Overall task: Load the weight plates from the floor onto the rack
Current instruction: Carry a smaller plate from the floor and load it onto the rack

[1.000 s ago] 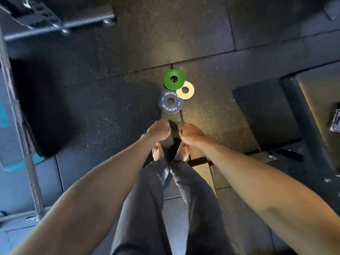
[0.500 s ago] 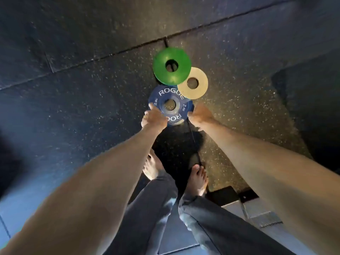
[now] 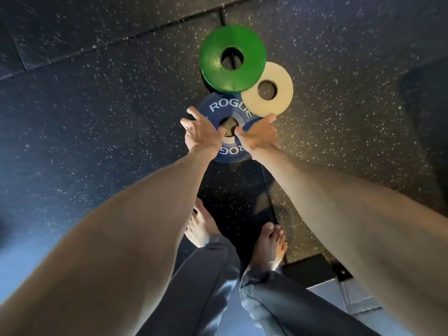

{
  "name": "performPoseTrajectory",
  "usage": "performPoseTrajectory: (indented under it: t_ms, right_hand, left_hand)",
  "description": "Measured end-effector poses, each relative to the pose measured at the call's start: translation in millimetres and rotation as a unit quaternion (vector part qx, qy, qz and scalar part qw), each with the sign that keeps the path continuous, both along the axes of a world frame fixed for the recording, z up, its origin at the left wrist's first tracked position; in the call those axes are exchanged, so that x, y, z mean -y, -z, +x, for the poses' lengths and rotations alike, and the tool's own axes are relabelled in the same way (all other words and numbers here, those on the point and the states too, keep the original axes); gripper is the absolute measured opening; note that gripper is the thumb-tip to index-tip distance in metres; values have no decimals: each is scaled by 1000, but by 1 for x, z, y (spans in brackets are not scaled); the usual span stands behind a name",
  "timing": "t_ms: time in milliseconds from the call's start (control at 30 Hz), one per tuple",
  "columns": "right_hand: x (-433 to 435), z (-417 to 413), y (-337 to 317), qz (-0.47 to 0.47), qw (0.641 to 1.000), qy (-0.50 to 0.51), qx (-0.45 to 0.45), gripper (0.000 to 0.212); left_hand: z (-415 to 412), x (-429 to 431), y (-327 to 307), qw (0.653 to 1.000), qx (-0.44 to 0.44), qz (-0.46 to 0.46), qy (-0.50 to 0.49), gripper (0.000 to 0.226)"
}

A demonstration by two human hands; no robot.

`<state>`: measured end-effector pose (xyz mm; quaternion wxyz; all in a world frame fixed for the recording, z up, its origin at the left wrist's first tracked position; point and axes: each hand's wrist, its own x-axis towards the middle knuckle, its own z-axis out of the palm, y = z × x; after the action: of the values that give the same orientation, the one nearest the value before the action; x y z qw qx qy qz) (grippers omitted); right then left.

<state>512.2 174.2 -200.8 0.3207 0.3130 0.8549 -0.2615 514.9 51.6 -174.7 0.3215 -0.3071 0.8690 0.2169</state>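
Nearest us, our two bare feet (image 3: 270,243) stand on the dark speckled rubber floor (image 3: 97,98), trouser legs below them, so we are bent low over the work. Both forearms reach forward and down. Our left hand (image 3: 202,132) lies on the left part of the blue round ROGUE weight plate (image 3: 226,110), fingers spread toward its rim and thumb pointing at the centre hole. Our right hand (image 3: 259,135) lies on the plate's right side, thumb also at the hole, fingers out toward the rim under the neighbouring disc. Neither hand looks closed yet; we judge they are settling for a two-sided lift, hole and rim giving purchase on a flat disc. The blue plate lies flat on the floor. Just beyond, a small cream round plate (image 3: 278,93) overlaps its far right edge, and a green round plate (image 3: 218,66) overlaps both. That stacking likely means the blue one must slide out from beneath. No rack is in view.
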Motion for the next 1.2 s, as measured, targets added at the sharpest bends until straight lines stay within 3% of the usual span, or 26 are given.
performPoseTrajectory:
  t_ms: [267,400,500,633,833,1000,1100,1200]
  right_hand:
    - [-8,5,-47,-7,993,-76,92,82]
    - [3,19,-81,-3,982,-116,151,89]
    - [11,34,-123,2,973,-160,169,94]
    - [18,58,-200,-6,965,-192,179,92]
    - [32,89,-343,-13,932,-314,179,71]
    - [50,134,-456,-10,889,-420,181,72]
    - [68,174,-513,4,852,-489,187,83]
    - [87,224,-557,25,810,-552,197,81]
  left_hand:
    - [-1,8,-39,990,130,42,-32,87]
    - [28,16,-69,978,200,45,-34,100]
    - [59,24,-102,963,240,68,-101,106]
    - [91,31,-182,946,264,91,-167,87]
    - [140,47,-327,935,276,124,-183,84]
    - [214,50,-447,924,254,136,-250,82]
    - [273,46,-504,922,220,130,-290,81]
    - [340,47,-543,897,209,141,-364,80]
